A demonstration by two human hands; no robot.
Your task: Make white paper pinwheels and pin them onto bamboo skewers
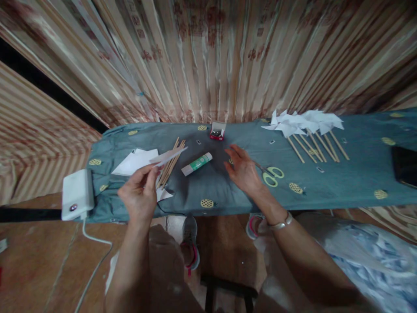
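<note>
My left hand (pixel 139 194) is raised over the left part of the blue-grey cloth-covered board (pixel 342 182) and pinches a white paper piece (pixel 169 155) seen nearly edge-on. Just beyond it lies a bundle of wooden sticks (pixel 172 163) on top of white paper sheets (pixel 135 161). My right hand (pixel 243 170) hovers open, fingers spread, above the cloth near the middle. A glue stick (pixel 196 164) with a green label lies between the two hands. Green-handled scissors (pixel 272 174) lie right beside my right hand.
Several finished white paper pinwheels on sticks (pixel 308 128) lie at the right back. A small open red box (pixel 217 131) stands at the back edge. A white device with a cord (pixel 77 194) sits at the board's left end. A dark object (pixel 405 165) lies far right. A curtain hangs behind.
</note>
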